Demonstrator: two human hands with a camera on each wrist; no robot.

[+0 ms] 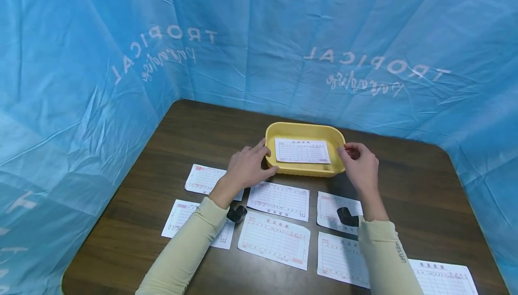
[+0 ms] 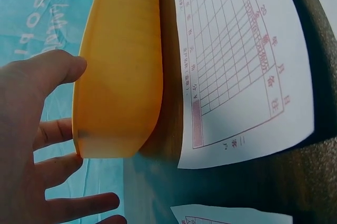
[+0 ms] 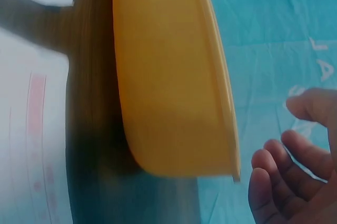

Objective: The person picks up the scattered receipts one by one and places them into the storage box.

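Note:
A yellow plastic basket (image 1: 307,169) stands at the far side of the table with a printed form slip (image 1: 302,151) lying flat inside it. My left hand (image 1: 248,164) is at the basket's left end. In the left wrist view its thumb touches the rim of the basket (image 2: 118,66) and its other fingers are spread, fairly straight, around the end. My right hand (image 1: 362,169) is by the right end. In the right wrist view this hand (image 3: 303,166) has loosely bent fingers, holds nothing and is apart from the basket (image 3: 168,77).
Several printed slips lie in rough rows on the dark wooden table (image 1: 145,173), among them a slip (image 1: 279,200) just in front of the basket and another slip (image 1: 443,278) at the near right. A blue curtain (image 1: 251,25) hangs behind the table and along its sides.

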